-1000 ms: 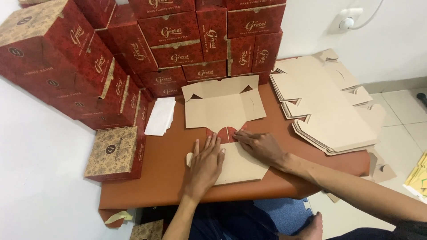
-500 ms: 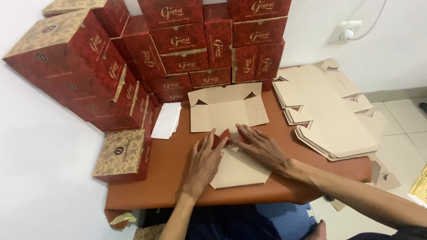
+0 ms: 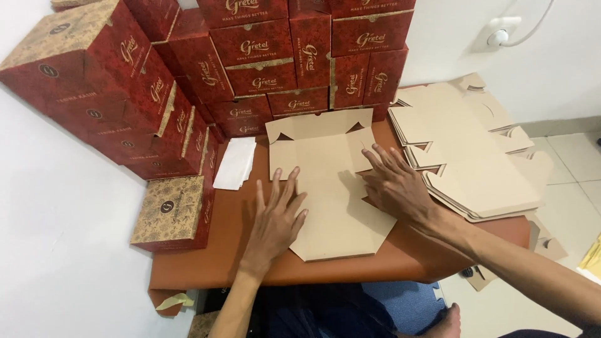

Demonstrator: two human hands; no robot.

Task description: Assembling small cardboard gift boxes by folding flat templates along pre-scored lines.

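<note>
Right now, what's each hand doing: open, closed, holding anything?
Left hand: open, flat on the unfolded cardboard box blank, gripping nothing.
Right hand: open, fingers spread, pressing the same blank.

I see my left hand point(image 3: 275, 219) and right hand point(image 3: 397, 184) flat on the unfolded carton point(image 3: 328, 188) mid-table point(image 3: 188, 272). Stacked flat cartons point(image 3: 466, 156) lie right, assembled boxes point(image 3: 269, 56) far and left, paper sheets point(image 3: 236, 163) between.

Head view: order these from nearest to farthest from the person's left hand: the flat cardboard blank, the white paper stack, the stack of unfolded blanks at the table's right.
1. Flat cardboard blank: under the left hand, touching.
2. White paper stack: up and left, apart.
3. Stack of unfolded blanks: far right, beyond the right hand.
</note>
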